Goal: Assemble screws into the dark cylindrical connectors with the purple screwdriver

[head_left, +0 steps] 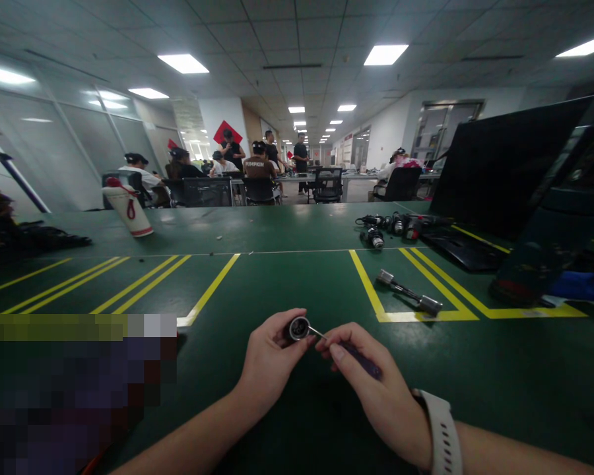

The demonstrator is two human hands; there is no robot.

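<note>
My left hand [272, 356] is closed around a small round metal part [298, 328], its open end facing me and dark inside. In my right hand [363, 366] is a screwdriver [360, 359] with a dark purple handle. Its thin shaft points left, and the tip is at the rim of the round part; whether it goes inside cannot be made out. Both hands are above the green table [277, 284], near its front middle. Right of them, a metal tool with two cylindrical ends [408, 292] lies across yellow tape.
Several dark metal parts [375, 237] lie at the back right, beside a monitor [499, 165] and a dark bottle [549, 244]. A white cup [129, 210] stands back left. A pixelated area covers the lower left. Several people sit or stand beyond.
</note>
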